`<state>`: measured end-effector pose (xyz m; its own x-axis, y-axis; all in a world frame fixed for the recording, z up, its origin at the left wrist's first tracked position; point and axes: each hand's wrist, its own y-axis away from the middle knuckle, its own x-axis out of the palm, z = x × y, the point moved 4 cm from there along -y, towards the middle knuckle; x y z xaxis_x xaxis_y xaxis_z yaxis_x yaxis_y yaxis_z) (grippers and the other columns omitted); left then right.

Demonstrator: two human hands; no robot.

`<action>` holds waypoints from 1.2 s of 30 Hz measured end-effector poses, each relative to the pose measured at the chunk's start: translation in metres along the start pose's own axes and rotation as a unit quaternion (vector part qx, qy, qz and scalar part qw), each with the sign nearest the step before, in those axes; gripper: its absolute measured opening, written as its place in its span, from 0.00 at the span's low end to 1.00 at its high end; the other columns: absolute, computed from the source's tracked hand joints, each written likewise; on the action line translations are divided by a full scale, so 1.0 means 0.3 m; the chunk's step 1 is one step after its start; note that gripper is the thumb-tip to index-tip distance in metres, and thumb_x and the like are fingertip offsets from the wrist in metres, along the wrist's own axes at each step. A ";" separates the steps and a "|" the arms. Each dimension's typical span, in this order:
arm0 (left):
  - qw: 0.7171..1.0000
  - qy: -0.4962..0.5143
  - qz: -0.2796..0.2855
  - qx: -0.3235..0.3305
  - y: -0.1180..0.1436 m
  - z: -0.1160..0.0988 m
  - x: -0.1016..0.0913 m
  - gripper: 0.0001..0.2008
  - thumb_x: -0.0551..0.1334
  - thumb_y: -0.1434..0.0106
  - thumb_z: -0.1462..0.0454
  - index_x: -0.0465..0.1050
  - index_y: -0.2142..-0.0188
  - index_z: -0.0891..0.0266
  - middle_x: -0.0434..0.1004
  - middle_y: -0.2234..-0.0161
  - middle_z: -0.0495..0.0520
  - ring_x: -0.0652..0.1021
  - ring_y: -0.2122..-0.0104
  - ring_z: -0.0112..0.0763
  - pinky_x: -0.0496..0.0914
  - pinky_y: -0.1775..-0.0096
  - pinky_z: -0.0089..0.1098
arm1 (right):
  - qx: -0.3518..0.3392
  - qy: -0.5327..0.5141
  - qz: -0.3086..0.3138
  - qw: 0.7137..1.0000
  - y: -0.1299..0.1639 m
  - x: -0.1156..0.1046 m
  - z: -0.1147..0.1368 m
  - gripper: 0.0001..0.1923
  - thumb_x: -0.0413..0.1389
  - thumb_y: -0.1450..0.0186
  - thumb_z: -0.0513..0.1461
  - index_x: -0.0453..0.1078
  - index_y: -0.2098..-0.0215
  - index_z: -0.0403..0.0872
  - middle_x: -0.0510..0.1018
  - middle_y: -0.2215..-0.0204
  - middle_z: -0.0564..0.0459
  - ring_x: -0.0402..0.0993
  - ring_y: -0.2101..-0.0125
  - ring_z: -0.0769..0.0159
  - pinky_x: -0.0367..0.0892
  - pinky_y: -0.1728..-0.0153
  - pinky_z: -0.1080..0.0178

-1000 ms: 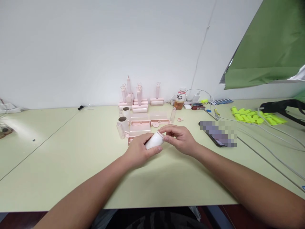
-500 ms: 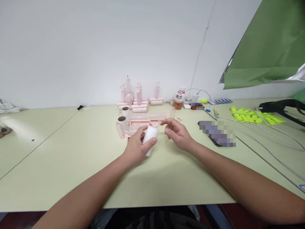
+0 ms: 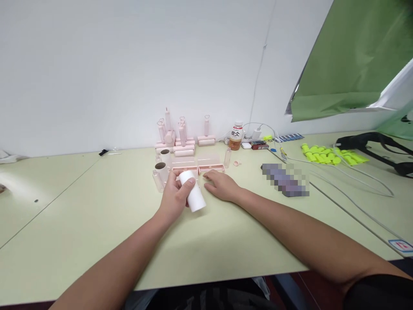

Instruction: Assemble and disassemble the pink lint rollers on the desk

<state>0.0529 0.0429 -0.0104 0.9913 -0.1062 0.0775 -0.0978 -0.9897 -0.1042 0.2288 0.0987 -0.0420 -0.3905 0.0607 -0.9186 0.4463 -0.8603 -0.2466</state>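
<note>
My left hand [image 3: 174, 199] grips the white roll [image 3: 192, 196] just above the tabletop [image 3: 97, 224]; my right hand [image 3: 222, 185] rests open, empty, near the pink trays [image 3: 198, 168]. Loose grip risks rolling it away.

White roll [image 3: 192, 196], pink trays [image 3: 198, 168], pale green table [image 3: 97, 215], green sheet [image 3: 348, 56].

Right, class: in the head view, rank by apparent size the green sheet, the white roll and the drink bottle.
1. green sheet
2. white roll, though nearness to the camera enlarges it
3. drink bottle, farther back
</note>
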 end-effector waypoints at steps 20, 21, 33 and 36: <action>0.982 0.150 -0.075 -0.083 -0.036 -0.015 -0.036 0.13 0.61 0.41 0.55 0.65 0.66 0.63 0.65 0.83 0.46 0.64 0.86 0.24 0.55 0.86 0.25 | 0.025 0.012 0.032 0.999 0.061 -0.078 0.017 0.24 0.56 0.38 0.49 0.69 0.47 0.46 0.76 0.53 0.45 0.72 0.54 0.54 0.63 0.61 0.60; 0.981 0.153 -0.079 -0.085 -0.035 -0.016 -0.036 0.13 0.61 0.41 0.55 0.65 0.66 0.63 0.64 0.83 0.46 0.64 0.86 0.24 0.56 0.86 0.25 | 0.016 0.019 0.045 0.999 0.070 -0.081 0.027 0.24 0.56 0.39 0.49 0.70 0.47 0.46 0.76 0.54 0.45 0.72 0.55 0.53 0.63 0.62 0.60; 0.977 0.165 -0.111 -0.081 -0.028 -0.012 -0.041 0.14 0.60 0.40 0.56 0.68 0.60 0.63 0.65 0.84 0.45 0.66 0.86 0.25 0.57 0.84 0.24 | -0.004 -0.132 -0.102 0.986 0.089 -0.152 0.043 0.06 0.56 0.39 0.38 0.71 0.64 0.47 0.75 0.69 0.51 0.69 0.73 0.67 0.63 0.70 0.64; 0.977 0.165 -0.104 -0.083 -0.031 -0.004 -0.039 0.15 0.60 0.40 0.55 0.69 0.59 0.63 0.66 0.82 0.46 0.67 0.85 0.25 0.59 0.84 0.24 | -0.038 -0.254 -0.222 0.940 0.108 -0.196 0.074 0.05 0.57 0.38 0.39 0.69 0.63 0.48 0.74 0.68 0.53 0.67 0.76 0.70 0.64 0.73 0.65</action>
<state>0.0421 0.0534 -0.0092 0.9116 0.1016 0.3983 0.0630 -0.9921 0.1087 0.2485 0.0559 0.0109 -0.8782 0.1397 -0.4574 0.1958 -0.7676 -0.6103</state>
